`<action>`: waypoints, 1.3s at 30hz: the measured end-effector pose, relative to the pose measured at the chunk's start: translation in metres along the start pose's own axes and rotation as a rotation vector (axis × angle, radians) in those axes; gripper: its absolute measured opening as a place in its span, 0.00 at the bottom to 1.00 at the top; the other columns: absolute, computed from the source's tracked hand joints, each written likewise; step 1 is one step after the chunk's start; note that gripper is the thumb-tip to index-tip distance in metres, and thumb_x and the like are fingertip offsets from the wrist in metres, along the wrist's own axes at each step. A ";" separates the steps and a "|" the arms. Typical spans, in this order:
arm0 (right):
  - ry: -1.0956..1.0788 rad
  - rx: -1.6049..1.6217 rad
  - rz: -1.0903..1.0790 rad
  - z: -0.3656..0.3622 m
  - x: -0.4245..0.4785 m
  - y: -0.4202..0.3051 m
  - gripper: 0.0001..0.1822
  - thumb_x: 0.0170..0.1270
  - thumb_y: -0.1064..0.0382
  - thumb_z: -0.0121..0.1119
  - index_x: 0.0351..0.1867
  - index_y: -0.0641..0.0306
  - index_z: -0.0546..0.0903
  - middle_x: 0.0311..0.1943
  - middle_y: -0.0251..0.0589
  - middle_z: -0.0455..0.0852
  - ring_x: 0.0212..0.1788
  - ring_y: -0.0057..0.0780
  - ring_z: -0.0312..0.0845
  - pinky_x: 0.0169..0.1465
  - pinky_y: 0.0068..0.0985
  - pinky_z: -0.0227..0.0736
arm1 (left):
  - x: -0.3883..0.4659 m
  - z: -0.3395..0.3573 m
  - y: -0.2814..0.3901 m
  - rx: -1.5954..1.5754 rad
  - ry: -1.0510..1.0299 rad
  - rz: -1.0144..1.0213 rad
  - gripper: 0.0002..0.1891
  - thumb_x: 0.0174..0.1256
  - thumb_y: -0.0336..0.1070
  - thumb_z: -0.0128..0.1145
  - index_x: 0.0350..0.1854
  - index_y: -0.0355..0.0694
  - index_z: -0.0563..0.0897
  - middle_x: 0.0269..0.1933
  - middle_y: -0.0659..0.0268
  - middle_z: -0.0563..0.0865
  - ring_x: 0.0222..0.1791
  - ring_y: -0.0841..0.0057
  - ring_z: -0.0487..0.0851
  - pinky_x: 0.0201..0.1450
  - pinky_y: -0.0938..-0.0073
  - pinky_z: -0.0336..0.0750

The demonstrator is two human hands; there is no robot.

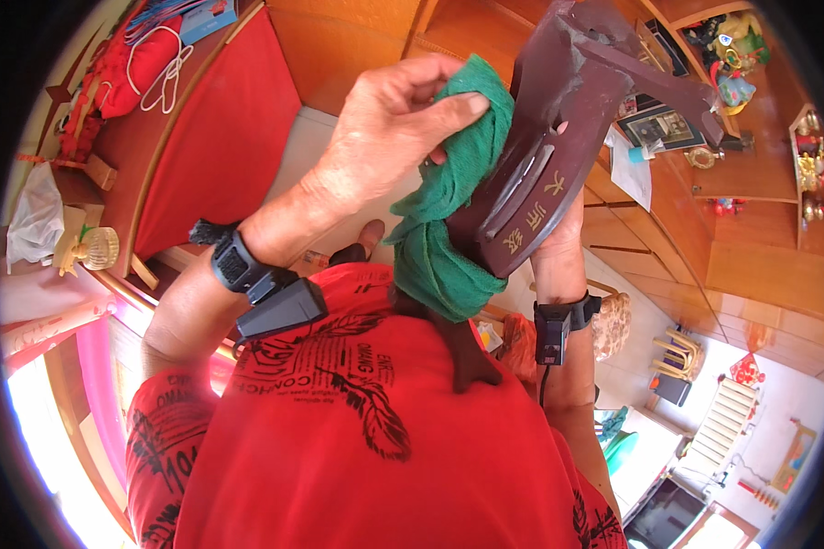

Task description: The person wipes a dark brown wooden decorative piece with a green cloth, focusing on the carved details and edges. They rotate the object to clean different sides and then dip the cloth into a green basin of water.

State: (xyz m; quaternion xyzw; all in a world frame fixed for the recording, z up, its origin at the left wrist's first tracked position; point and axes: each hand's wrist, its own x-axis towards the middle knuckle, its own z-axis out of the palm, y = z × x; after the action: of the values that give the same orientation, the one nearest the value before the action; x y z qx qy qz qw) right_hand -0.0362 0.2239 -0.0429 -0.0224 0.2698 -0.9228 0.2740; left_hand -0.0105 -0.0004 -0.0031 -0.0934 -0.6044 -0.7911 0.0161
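Note:
A dark brown rigid piece [532, 178] with a long curved slot, gold characters and a forked upper end is held up before my chest. My right hand [568, 230] supports it from behind at its right edge, the fingers mostly hidden. Around its lower part winds a green cloth [446, 274]. My left hand [412, 113] pinches the upper stretch of that cloth between thumb and fingers, beside the piece. Below the cloth, a brown forked foot [470, 364] sticks out against my red shirt [357, 480]; the cloth hides how it joins the rest.
On the left stands a table [206, 89] with a red cloth [226, 137] hanging at its side, a glass jar [99, 248] and a plastic bag [36, 219] on it. A wooden cabinet [748, 226] with framed pictures and ornaments fills the right. Further off is a stool [680, 353].

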 end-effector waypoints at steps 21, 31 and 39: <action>0.146 -0.146 0.022 0.006 0.005 0.009 0.27 0.79 0.45 0.37 0.60 0.68 0.73 0.54 0.49 0.81 0.53 0.42 0.81 0.55 0.41 0.81 | -0.034 0.032 -0.007 0.590 -0.116 0.287 0.32 0.57 0.25 0.66 0.67 0.47 0.73 0.38 0.66 0.85 0.27 0.77 0.80 0.31 0.76 0.76; 0.122 -0.135 -0.001 0.016 0.006 0.015 0.31 0.79 0.43 0.34 0.60 0.72 0.72 0.50 0.55 0.81 0.50 0.42 0.80 0.54 0.37 0.78 | -0.049 0.004 -0.023 0.659 -0.459 0.314 0.26 0.53 0.23 0.65 0.57 0.42 0.78 0.44 0.59 0.85 0.41 0.61 0.85 0.44 0.65 0.81; 0.157 -0.242 -0.027 0.027 0.010 0.014 0.31 0.79 0.43 0.33 0.59 0.71 0.72 0.49 0.55 0.82 0.48 0.43 0.81 0.53 0.37 0.79 | -0.050 0.025 -0.008 0.679 -0.231 0.194 0.22 0.53 0.23 0.64 0.53 0.38 0.78 0.36 0.54 0.85 0.36 0.57 0.86 0.40 0.64 0.81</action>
State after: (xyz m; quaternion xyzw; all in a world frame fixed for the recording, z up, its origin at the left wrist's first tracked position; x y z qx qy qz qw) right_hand -0.0329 0.1959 -0.0283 0.0134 0.3992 -0.8861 0.2350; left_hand 0.0407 0.0212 -0.0128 -0.2280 -0.8186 -0.5246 0.0527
